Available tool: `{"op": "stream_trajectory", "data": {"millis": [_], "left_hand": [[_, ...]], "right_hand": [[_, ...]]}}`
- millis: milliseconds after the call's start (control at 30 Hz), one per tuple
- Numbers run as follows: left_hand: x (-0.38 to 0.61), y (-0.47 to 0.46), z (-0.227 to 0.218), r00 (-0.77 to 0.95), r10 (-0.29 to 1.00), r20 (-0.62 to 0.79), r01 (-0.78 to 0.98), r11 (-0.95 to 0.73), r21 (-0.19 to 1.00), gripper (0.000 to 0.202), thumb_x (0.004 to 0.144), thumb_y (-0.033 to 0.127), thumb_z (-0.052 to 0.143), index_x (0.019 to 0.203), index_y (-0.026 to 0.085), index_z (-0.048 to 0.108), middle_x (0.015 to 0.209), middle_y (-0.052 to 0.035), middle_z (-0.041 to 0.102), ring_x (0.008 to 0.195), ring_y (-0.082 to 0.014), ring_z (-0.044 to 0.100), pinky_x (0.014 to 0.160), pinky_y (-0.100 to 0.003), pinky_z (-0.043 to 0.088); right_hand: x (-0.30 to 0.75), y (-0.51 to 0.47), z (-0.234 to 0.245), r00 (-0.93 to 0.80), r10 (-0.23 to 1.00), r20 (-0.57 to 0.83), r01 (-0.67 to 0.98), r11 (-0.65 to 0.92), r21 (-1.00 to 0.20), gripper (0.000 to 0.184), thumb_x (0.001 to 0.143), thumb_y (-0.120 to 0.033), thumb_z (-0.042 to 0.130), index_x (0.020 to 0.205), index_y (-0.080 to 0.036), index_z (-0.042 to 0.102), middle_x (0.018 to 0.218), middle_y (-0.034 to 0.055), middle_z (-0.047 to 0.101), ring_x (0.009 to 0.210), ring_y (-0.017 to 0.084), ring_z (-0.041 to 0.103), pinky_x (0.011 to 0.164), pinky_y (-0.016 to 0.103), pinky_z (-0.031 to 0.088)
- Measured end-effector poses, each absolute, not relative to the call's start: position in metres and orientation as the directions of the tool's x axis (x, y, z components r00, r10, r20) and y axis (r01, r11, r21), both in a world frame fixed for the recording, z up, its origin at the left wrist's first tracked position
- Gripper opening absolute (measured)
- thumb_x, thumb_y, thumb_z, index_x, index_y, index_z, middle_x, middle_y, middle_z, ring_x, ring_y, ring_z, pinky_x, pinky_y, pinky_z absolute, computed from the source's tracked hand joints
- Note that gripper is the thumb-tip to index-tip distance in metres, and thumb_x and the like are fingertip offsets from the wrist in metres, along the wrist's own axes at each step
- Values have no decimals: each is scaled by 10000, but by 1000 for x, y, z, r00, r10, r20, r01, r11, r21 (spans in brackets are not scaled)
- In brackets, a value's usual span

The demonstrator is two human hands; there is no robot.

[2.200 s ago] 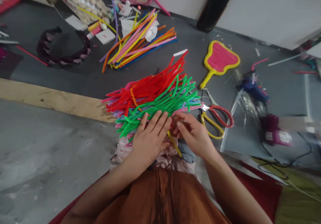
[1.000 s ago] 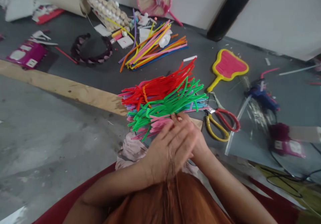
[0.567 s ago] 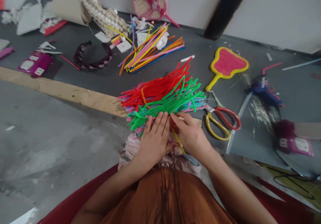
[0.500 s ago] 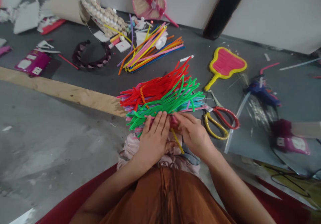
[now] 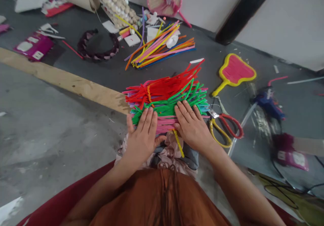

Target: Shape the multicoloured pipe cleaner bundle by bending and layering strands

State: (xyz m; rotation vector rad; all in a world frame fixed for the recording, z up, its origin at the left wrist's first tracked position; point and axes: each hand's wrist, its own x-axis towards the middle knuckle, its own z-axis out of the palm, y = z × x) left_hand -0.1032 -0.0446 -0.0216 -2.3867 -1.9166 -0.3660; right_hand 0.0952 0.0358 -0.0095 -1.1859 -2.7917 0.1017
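Observation:
A thick heap of pipe cleaners lies at the table's near edge, with red pipe cleaners (image 5: 167,87) at the back, green pipe cleaners (image 5: 164,107) in the middle and pink pipe cleaners (image 5: 165,124) in front. An orange twist (image 5: 149,92) wraps the red ones. My left hand (image 5: 141,131) rests flat on the heap's left part, fingers spread. On the right part lies my right hand (image 5: 189,123), its fingers stretched over the green and pink stems. From under the heap a yellow pipe cleaner (image 5: 178,145) hangs toward my lap.
Scissors (image 5: 225,126) with red and yellow handles lie right of the heap. Behind it are loose coloured pipe cleaners (image 5: 159,48), a braided headband (image 5: 98,55) and a purple packet (image 5: 34,46). A yellow-edged pink fan shape (image 5: 238,70) and a blue glue gun (image 5: 269,102) are farther right.
My hands have moved apart, the left one leftward and the right one onto the green stems with fingers straightened. More pink stems show between them. The view has shifted slightly.

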Motion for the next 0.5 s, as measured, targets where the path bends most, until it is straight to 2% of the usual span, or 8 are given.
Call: {"op": "stream_trajectory", "data": {"millis": [200,367,500], "left_hand": [[-106,-46,-34,117,967,227,967,-164,197,600,1010,444,384,1500,98,385,1504,-232,449,1425,-354,408,1158,-706,-74],[-118,-29,-17,175,962,207,960,-214,183,512,1007,364,450,1481,171,429,1503,-165,472,1429,-302,414,1148,-673,-167],[-132,-21,10,196,960,202,961,-229,153,442,1007,275,460,1447,228,471,1524,-96,459,1475,-278,335,1117,-664,-245]], "right_hand": [[96,34,-14,-681,729,69,720,684,-119,535,1019,-311,357,1496,-70,388,1547,184,422,1495,301,277,1176,570,289],[89,24,-7,-643,754,130,750,655,-87,513,1008,-303,406,1473,-86,425,1508,196,473,1473,315,323,1159,595,308],[87,14,4,-631,754,185,752,652,-93,497,990,-250,447,1457,-82,440,1467,211,516,1441,339,377,1139,603,344]]}}
